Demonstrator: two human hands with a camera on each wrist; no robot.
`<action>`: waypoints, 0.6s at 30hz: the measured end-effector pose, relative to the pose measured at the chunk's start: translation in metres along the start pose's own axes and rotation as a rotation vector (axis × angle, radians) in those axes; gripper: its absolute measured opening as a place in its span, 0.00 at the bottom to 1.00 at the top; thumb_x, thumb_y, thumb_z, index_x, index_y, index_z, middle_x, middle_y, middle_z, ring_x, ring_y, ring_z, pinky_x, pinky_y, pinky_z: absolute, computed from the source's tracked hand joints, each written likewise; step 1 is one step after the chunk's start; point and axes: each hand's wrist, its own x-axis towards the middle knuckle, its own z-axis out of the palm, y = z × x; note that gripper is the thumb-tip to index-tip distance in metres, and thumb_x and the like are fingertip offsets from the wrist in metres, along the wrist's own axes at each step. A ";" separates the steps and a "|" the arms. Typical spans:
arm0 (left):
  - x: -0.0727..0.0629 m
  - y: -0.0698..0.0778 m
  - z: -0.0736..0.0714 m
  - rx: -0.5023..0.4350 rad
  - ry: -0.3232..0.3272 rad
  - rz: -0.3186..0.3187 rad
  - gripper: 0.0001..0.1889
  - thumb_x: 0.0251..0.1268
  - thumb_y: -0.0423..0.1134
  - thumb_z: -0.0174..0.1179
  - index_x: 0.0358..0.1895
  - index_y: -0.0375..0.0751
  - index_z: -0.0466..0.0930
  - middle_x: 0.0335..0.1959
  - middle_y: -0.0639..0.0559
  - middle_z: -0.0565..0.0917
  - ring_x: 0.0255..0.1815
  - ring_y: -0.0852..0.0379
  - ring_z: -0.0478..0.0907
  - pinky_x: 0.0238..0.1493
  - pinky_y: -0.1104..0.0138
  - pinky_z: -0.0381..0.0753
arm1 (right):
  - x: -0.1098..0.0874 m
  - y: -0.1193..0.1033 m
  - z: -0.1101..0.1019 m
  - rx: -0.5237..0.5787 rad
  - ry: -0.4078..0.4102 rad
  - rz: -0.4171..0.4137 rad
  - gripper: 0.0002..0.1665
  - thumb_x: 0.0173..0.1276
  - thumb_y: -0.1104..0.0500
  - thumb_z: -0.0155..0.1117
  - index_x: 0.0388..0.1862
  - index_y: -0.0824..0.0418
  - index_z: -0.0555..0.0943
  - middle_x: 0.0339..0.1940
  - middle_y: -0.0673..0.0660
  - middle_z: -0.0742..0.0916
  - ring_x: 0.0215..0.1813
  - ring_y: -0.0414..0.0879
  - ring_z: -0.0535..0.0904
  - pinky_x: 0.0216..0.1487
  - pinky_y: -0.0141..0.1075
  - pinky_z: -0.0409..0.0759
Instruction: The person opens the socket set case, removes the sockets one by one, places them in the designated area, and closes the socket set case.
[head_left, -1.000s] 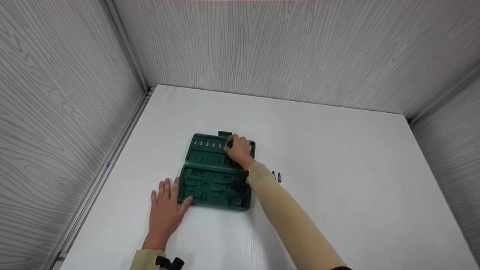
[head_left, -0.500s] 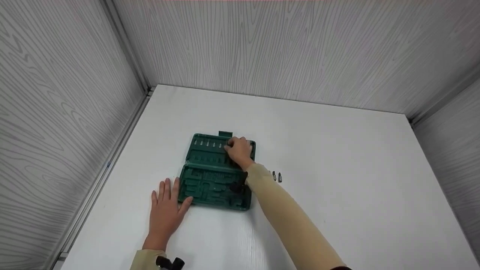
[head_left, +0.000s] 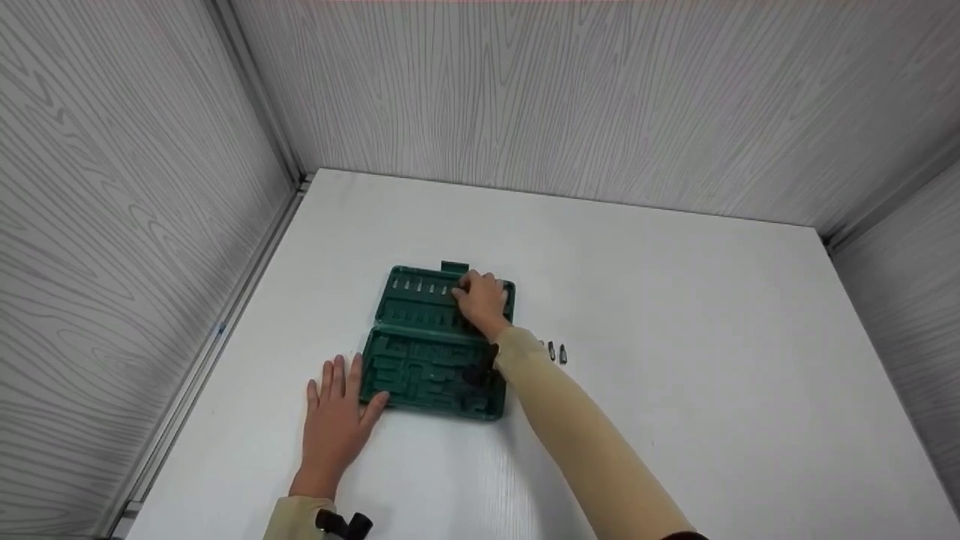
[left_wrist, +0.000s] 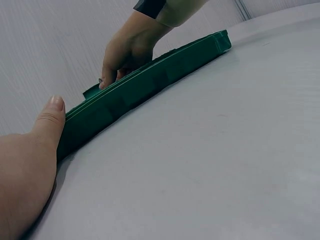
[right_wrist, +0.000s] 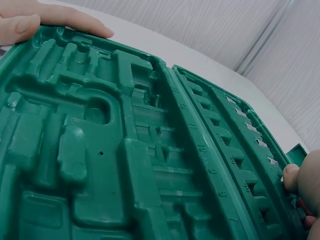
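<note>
A green plastic bit case (head_left: 433, 370) lies unfolded on the white table. Its far half carries a row of small silver screwdriver bits (head_left: 419, 286). Over the right end of that row, my right hand (head_left: 481, 301) pinches a small bit (left_wrist: 100, 80) between thumb and fingers, mostly hidden by the hand. My left hand (head_left: 332, 425) rests beside the case's near left corner, its fingers straight and the thumb (left_wrist: 51, 117) against the case's edge. Many moulded recesses (right_wrist: 80, 155) in the near half hold nothing.
A few loose bits (head_left: 563, 354) lie on the table right of the case, partly behind the right sleeve (head_left: 577, 420). A latch tab (head_left: 454, 266) sticks out from the case's far edge. Wood-grain panels (head_left: 525, 97) wall the table's back and sides.
The right hand stays at the same end of the bit row, with only slight finger movement. The left hand keeps its place, while the head view has shifted a little.
</note>
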 end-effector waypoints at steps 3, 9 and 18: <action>0.000 0.000 0.002 0.000 -0.002 0.004 0.41 0.65 0.65 0.44 0.73 0.43 0.49 0.71 0.35 0.52 0.72 0.39 0.44 0.67 0.44 0.39 | 0.000 0.002 0.000 0.005 0.007 0.003 0.12 0.69 0.52 0.57 0.44 0.57 0.77 0.42 0.55 0.77 0.47 0.50 0.68 0.51 0.46 0.64; 0.001 0.000 0.002 -0.018 -0.006 0.009 0.42 0.65 0.66 0.44 0.74 0.42 0.48 0.71 0.34 0.52 0.72 0.39 0.43 0.66 0.44 0.39 | 0.001 0.002 -0.002 0.058 0.014 0.035 0.12 0.70 0.52 0.55 0.45 0.57 0.77 0.45 0.56 0.76 0.48 0.51 0.68 0.55 0.49 0.63; 0.006 -0.003 0.001 -0.015 -0.010 0.015 0.42 0.65 0.66 0.43 0.73 0.42 0.49 0.71 0.34 0.52 0.72 0.38 0.44 0.66 0.43 0.39 | 0.006 0.002 -0.012 0.153 -0.026 0.011 0.13 0.71 0.51 0.53 0.46 0.59 0.74 0.44 0.56 0.76 0.48 0.50 0.68 0.55 0.48 0.63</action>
